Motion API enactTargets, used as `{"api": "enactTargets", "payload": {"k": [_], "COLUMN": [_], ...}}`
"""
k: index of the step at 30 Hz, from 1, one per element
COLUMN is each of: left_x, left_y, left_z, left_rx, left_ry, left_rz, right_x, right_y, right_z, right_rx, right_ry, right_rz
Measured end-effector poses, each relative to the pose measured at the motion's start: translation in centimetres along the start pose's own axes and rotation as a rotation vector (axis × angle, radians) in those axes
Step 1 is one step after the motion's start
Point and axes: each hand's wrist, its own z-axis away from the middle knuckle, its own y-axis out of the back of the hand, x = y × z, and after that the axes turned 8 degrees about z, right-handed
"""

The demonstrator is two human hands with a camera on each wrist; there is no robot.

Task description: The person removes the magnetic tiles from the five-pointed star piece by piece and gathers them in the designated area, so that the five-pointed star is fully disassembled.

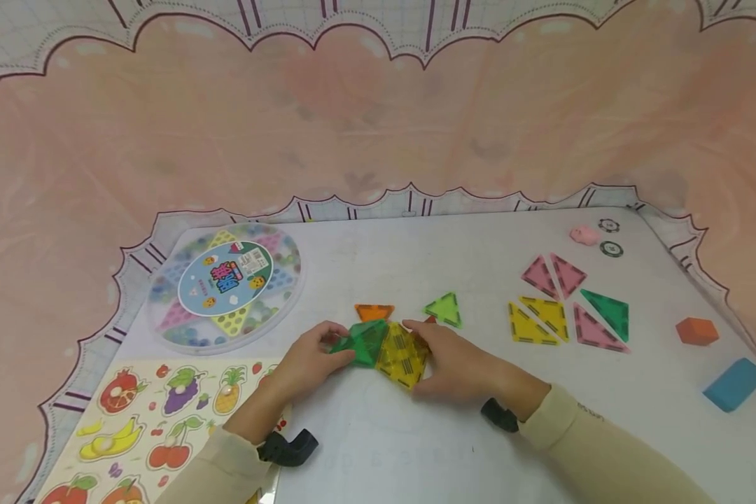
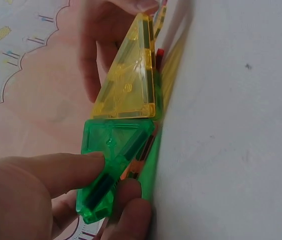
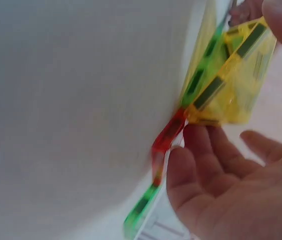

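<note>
My left hand [image 1: 310, 362] pinches a green magnetic tile piece [image 2: 112, 137] between thumb and fingers, low over the table. Directly beside it, edge to edge, is a see-through yellow magnetic tile piece [image 1: 403, 355], tilted up from the tabletop in both wrist views. The thumb and fingertips of my right hand [image 1: 460, 358] grip this yellow piece from its near and far sides. Just behind the pair lie an orange tile [image 1: 374, 312], a light green triangle tile [image 1: 444, 309] and a red tile [image 3: 169, 131], which the right hand mostly hides in the head view.
Pink, yellow and green triangle tiles [image 1: 538, 320] lie in a group to the right. Farther right are an orange block [image 1: 696, 331] and a blue block [image 1: 735, 385]. A round game box [image 1: 227, 287] and a fruit puzzle board [image 1: 157, 406] occupy the left side.
</note>
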Motion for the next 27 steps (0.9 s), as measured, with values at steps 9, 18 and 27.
{"api": "enactTargets", "payload": {"k": [9, 18, 27], "left_x": [0.3, 0.9, 0.8], "left_y": [-0.6, -0.8, -1.0], "left_z": [-0.1, 0.0, -0.2], "left_rx": [-0.028, -0.022, -0.046], "left_ry": [0.025, 0.019, 0.019], "left_rz": [0.082, 0.035, 0.107], "right_x": [0.8, 0.6, 0.3], "right_y": [0.9, 0.9, 0.1], "right_z": [-0.6, -0.9, -1.6], "right_rx": [-0.037, 0.004, 0.067], "right_ry": [0.018, 0.022, -0.09], "right_rz": [-0.047, -0.098, 0.018]}}
